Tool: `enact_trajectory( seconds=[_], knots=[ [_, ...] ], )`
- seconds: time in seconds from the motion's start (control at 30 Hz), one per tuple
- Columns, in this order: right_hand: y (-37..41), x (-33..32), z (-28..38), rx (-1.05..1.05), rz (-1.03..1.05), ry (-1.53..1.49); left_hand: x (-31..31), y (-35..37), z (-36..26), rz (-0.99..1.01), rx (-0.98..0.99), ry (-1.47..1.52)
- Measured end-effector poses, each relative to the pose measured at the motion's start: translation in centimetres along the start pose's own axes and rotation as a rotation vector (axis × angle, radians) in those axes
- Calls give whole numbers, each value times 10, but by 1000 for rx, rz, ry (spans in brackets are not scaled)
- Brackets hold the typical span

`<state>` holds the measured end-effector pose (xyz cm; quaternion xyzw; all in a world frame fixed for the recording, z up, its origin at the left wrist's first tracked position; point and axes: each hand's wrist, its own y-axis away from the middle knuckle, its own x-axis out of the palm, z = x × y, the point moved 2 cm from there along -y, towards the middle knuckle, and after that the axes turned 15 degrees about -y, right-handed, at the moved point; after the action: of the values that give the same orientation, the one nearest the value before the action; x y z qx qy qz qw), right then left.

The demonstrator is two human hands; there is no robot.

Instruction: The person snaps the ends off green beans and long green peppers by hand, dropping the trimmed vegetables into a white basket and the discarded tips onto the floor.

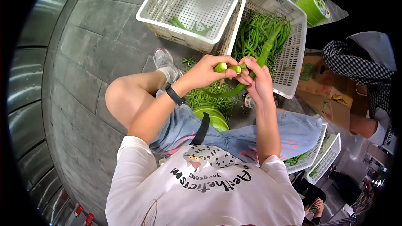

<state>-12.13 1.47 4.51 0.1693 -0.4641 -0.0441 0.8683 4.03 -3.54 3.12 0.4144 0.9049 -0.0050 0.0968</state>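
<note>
Stone floor [92, 58]. Two white crates ahead of the knees: the near-empty crate [146, 10] is forward-left, the full crate [299, 16] forward-right, heaped with green beans [255, 29]. A co-worker's checked sleeve [360, 67] is at far right, apart from the work.

The long green stalk [266, 50] is held in the air above the lap. Its long axis runs from the hands forward-right over the full crate, and the tail curls back under the hands toward the bean scraps [201, 98] on the floor.

Left hand [207, 73] is closed, pinching the stalk's pale stub end [220, 67]. Right hand [259, 81] is closed round the stalk just beside it, fingertips touching the left's. Both hands are on the near end. The right hand is nearer the long free part and the full crate.
</note>
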Motion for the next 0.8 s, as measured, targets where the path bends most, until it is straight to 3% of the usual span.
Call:
enact_trajectory(
  seconds=[0.13, 0.2, 0.37, 0.47, 0.5, 0.67, 0.8],
  knots=[
    [-2, -2, -2, 19, -41, 5, -4, -3, 2, -36, 12, 273],
    [0, -13, -5, -5, -87, 96, -24, -5, 4, -163, 7, 320],
    [14, -41, -33, 70, -180, 451, -69, -4, 6, -381, 50, 943],
    [19, -44, -56, 9, -89, 514, -81, -3, 27, -334, 73, 1029],
    [18, -41, -57, 30, -29, 395, -79, -3, 25, -394, 21, 1056],
    [13, -33, -50, -44, -71, 298, -45, -5, 19, -324, -310, 393],
    [9, -17, -52, -120, -65, 274, 1, -1, 9, -228, -328, 278]
  ],
)
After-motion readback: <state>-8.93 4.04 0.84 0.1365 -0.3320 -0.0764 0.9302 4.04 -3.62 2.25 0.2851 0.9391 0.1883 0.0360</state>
